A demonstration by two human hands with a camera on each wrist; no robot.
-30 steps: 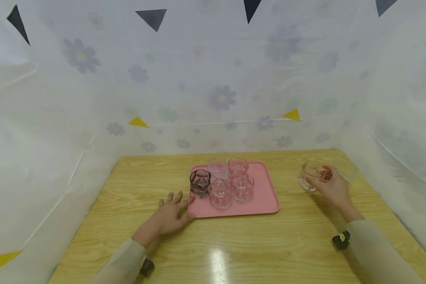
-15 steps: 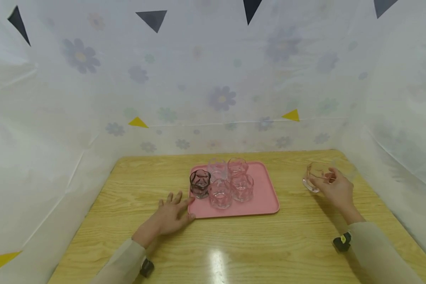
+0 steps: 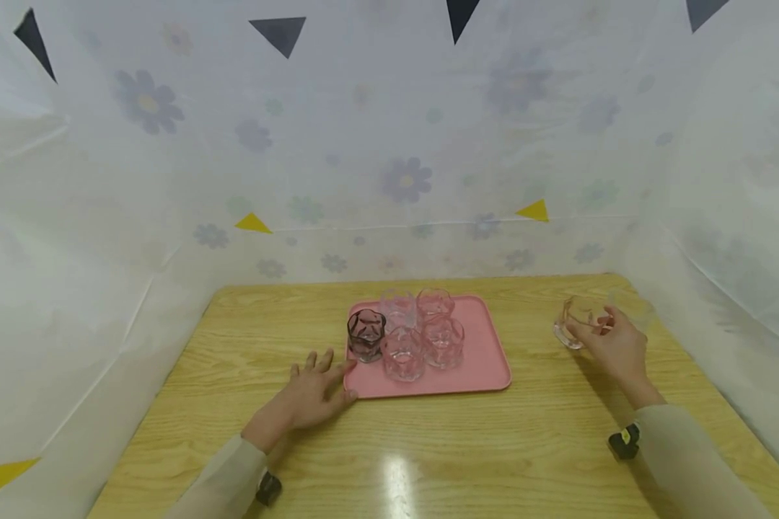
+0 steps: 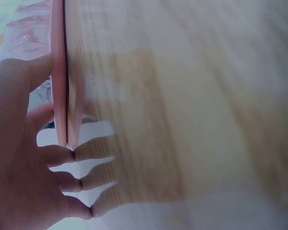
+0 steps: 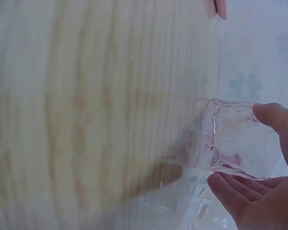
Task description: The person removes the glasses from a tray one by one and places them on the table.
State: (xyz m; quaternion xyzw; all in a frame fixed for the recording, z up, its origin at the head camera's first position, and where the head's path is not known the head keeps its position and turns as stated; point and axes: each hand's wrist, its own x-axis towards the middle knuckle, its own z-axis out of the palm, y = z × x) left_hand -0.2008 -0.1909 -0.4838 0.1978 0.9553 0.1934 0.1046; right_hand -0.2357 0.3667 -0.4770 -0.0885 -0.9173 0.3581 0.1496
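Out on the right side of the table, my right hand [image 3: 613, 353] grips a clear drinking glass [image 3: 568, 330]. In the right wrist view the thumb lies on one side of this glass [image 5: 240, 139] and the fingers on the other, its base close to the tabletop. Another clear glass [image 3: 631, 308] stands just beyond, partly hidden by the hand. My left hand [image 3: 308, 398] rests with spread fingers at the left front corner of a pink tray [image 3: 483, 360]; thumb and index finger touch its rim [image 4: 59, 76]. On the tray stand a dark smoky glass [image 3: 366, 336] and several clear glasses [image 3: 404, 355].
The wood-grain table [image 3: 454, 447] runs back to a white flower-printed sheet [image 3: 337, 173], and similar sheeting hangs on both sides. Bare tabletop lies between the tray and the right hand's glass.
My right hand has shifted slightly to the right with the clear glass, then stayed nearly still over the last half second. The left hand, the tray and its glasses have not moved.
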